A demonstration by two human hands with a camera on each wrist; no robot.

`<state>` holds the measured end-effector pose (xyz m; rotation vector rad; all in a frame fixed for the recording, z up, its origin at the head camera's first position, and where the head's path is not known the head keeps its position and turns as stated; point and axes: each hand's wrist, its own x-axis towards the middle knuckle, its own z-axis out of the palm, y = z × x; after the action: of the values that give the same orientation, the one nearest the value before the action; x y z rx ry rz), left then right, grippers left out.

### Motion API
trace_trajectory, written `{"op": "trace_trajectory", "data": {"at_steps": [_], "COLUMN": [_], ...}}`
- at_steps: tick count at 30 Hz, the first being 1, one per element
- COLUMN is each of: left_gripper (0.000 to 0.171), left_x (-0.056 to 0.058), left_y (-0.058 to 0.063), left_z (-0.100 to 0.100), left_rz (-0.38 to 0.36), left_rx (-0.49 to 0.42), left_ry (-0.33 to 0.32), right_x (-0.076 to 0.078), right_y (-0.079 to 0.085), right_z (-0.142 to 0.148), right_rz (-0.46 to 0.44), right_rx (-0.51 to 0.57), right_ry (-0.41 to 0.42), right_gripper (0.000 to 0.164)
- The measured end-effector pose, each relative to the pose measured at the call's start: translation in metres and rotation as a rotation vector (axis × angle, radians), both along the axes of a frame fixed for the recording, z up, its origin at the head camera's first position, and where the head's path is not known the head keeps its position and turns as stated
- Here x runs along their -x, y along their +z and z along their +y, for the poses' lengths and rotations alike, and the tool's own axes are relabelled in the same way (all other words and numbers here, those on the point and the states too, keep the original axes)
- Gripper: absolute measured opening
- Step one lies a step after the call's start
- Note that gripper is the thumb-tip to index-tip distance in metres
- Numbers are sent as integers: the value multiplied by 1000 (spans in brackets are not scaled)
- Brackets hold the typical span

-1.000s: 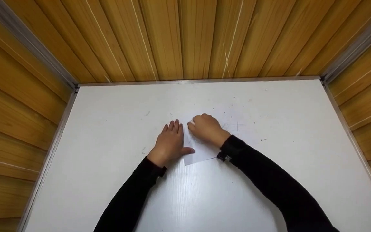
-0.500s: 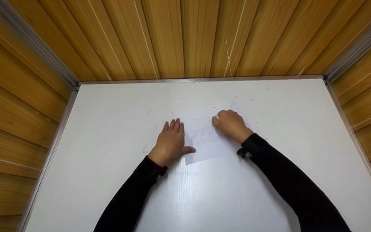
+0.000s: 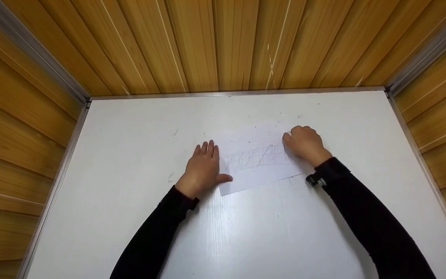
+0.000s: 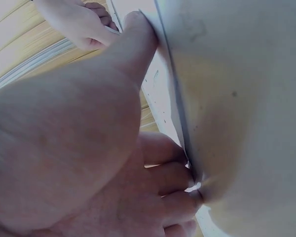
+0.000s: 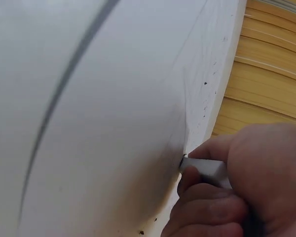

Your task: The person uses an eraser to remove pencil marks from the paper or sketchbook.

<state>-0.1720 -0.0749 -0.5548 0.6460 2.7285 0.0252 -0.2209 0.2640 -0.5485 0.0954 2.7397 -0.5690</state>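
A white sheet of paper (image 3: 250, 180) lies slightly turned on the white table, with faint grey pencil lines (image 3: 252, 158) forming a grid-like band across it. Spread along the paper's left edge is my left hand (image 3: 203, 168), palm down, its fingers straight and the thumb over the sheet. My right hand (image 3: 306, 144) is at the sheet's right end. In the right wrist view its thumb and fingers pinch a small white eraser (image 5: 207, 169), whose darkened tip meets the paper. From above, the fingers hide most of the eraser.
Dark crumbs (image 3: 282, 142) are scattered on the paper, and more smudges (image 3: 171, 177) mark the white table (image 3: 130, 147). Yellow wood-patterned panels (image 3: 234, 46) close off the back and both sides, meeting the table at metal edging.
My right hand has slid rightward over the sheet with the eraser, uncovering the pencil lines in the middle. My left hand stays in place on the paper's left edge.
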Motion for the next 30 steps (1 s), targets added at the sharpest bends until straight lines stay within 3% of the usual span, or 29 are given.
{"op": "trace_trajectory", "data": {"at_steps": [5,11,20,25,30], "left_gripper": [121,121,118,119,121], "left_x": [0,0,-2,-2,-3], "left_y": [-2,-5,-4,-4,-4], "left_z": [-3,-2,2,2,0], "left_rz": [13,33,48,63,57], "left_rx": [7,-8,-53,-55,-5], "left_ry": [-2,4,-7,-4,7], "right_x": [-3,-3,-9,-6,-7], "right_y": [-2,0,-6,-14,-18], "right_z": [-19,-73,-162,-163,-124], "right_rz": [2,2,40,77,101], "right_rx": [67,95,0,-23,8], "right_ry": [11,97,270,256,201], "right_gripper": [58,52,42,35,39]}}
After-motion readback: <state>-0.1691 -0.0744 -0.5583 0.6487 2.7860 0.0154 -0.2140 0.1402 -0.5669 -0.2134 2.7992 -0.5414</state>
